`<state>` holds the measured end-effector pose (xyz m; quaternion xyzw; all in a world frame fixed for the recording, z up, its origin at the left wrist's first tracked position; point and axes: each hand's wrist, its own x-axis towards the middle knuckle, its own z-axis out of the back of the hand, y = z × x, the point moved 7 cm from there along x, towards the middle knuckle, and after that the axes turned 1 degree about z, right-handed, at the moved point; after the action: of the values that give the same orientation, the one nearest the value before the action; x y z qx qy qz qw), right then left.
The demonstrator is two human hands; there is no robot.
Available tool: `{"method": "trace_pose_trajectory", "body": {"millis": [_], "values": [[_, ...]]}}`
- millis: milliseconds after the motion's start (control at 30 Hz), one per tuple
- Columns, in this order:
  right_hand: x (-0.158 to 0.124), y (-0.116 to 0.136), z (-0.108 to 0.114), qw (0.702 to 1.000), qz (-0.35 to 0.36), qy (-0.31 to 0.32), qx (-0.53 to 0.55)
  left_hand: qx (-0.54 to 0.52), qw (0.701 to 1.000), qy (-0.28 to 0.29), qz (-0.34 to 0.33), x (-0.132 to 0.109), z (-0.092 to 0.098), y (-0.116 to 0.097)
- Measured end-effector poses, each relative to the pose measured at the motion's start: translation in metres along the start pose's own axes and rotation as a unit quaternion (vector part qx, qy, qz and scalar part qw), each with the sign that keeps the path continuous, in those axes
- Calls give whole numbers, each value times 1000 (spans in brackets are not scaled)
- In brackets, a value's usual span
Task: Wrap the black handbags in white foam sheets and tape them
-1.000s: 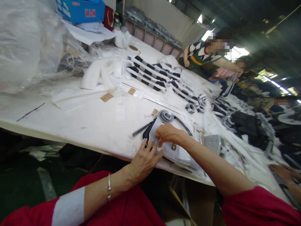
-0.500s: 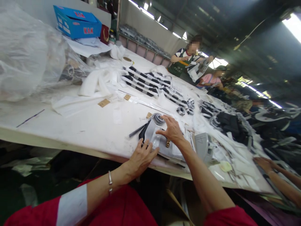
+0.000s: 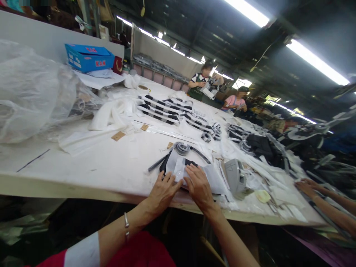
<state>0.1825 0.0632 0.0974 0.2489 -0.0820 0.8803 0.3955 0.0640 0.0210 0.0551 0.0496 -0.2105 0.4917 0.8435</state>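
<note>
Resting left hand (image 3: 164, 188) and right hand (image 3: 199, 186) on a pale bag (image 3: 213, 178) at the worktop's (image 3: 111, 170) near edge.
Both lie flat, fingers loosely spread, gripping nothing. The bag looks light and pliable, its sheet covering (image 3: 179, 170) likely slippery, though it shows too small to be sure; left and right sides seem the best holds, sparing the coiled strap (image 3: 183, 148) at its far edge.

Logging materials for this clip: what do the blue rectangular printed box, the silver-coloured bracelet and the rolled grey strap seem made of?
Blue printed box: probably cardboard, given flat panels. Silver-coloured bracelet: likely polished metal, judging by glints. Rolled grey strap: glossy, perhaps plastic-wrapped webbing; its coils show pale highlights.
</note>
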Motion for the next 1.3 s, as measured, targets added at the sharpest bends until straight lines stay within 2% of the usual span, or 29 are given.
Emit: {"method": "trace_pose_trajectory", "body": {"millis": [167,233,300,367,400,500,567,633,700,867,967,1033,1133,1233,1300], "values": [[-24,10,-23,998,28,50,-9,-52,998,-8,19,1,1,8],[-25,10,-22,999,17,45,-18,-130,989,-44,48,1,6,20],[-26,12,-18,999,9,26,-34,-240,959,-99,118,0,10,42],[-27,15,-15,999,3,9,-50,-372,892,-125,224,-4,5,66],[-29,17,-15,998,-1,3,-56,-443,842,-120,284,-6,-2,76],[-34,21,-21,997,-15,-8,-69,-626,647,-65,430,-15,-27,85],[-37,21,-24,996,-22,-13,-81,-693,538,-42,478,-17,-35,83],[-39,18,-25,995,-29,-18,-95,-737,469,-20,486,-15,-35,80],[-41,12,-21,993,-34,-24,-108,-771,431,3,469,-9,-30,76],[-39,-14,4,987,-52,-68,-135,-833,396,13,385,16,-5,61],[-35,-37,25,980,-77,-106,-151,-862,402,21,308,36,13,46],[-31,-54,39,975,-104,-117,-155,-863,426,41,269,43,19,35],[-23,-83,59,968,-161,-122,-151,-838,486,76,236,43,15,27],[-15,-108,84,950,-241,-132,-146,-797,541,89,253,31,-2,33],[-9,-118,104,935,-291,-151,-135,-774,562,84,279,20,-14,44]]}}
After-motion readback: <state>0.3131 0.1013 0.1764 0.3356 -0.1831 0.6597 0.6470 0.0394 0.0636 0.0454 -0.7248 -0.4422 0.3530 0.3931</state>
